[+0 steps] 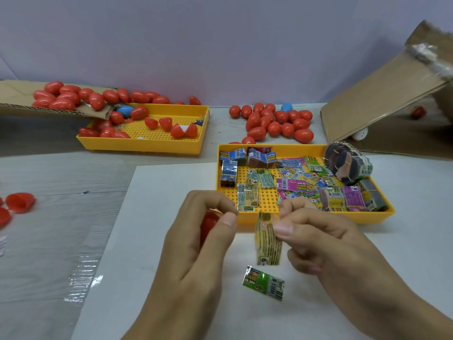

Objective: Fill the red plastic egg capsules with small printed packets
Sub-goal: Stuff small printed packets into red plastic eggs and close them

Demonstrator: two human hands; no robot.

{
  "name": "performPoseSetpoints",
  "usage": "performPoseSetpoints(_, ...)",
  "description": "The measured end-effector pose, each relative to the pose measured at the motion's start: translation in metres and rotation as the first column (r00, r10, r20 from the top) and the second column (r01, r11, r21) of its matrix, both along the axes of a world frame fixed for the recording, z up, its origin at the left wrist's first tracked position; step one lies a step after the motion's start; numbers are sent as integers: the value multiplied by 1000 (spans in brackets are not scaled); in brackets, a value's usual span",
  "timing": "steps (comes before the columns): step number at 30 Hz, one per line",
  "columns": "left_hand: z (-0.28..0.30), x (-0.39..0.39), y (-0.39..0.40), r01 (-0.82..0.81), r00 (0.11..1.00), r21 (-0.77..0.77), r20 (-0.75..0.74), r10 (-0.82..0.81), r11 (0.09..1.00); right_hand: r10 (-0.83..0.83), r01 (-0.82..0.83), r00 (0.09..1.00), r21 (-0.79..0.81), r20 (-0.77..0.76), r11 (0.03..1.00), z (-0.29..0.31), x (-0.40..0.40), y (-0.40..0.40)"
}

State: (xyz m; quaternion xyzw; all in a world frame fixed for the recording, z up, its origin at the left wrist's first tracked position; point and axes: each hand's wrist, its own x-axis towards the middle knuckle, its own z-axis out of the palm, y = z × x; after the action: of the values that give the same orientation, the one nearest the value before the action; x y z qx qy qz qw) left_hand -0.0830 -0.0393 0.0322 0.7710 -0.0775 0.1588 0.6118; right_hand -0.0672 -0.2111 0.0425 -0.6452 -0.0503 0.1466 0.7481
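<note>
My left hand grips a red egg capsule, mostly hidden by the fingers. My right hand pinches the top of a yellow printed packet that hangs down between the two hands. A green printed packet lies on the white sheet just below it. Behind my hands stands a yellow tray with several printed packets in it.
A second yellow tray at the back left holds red capsule halves. Closed red eggs lie in a heap at the back, more on a cardboard flap. Open red halves lie at the left edge. A cardboard box leans at the right.
</note>
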Motion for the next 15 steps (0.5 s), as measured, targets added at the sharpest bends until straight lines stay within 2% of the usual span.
performPoseSetpoints(4, 6, -3, -5, 45, 997, 27, 62, -47, 999, -46, 46, 999, -16, 22, 999, -2, 1, 0)
performPoseSetpoints(9, 0, -5, -11, 55, 998, 10, 5, -55, 998, -26, 28, 998, -38, 53, 999, -2, 0, 0)
performPoseSetpoints(11, 0, -4, -10, 65, 998, 25, 2, -65, 998, -19, 19, 1000, 4, 15, 1000, -2, 1, -2)
performPoseSetpoints(15, 0, -4, -8, 95, 994, 149, 35, -102, 984, 62, -54, 992, 75, -110, 996, -2, 1, -3)
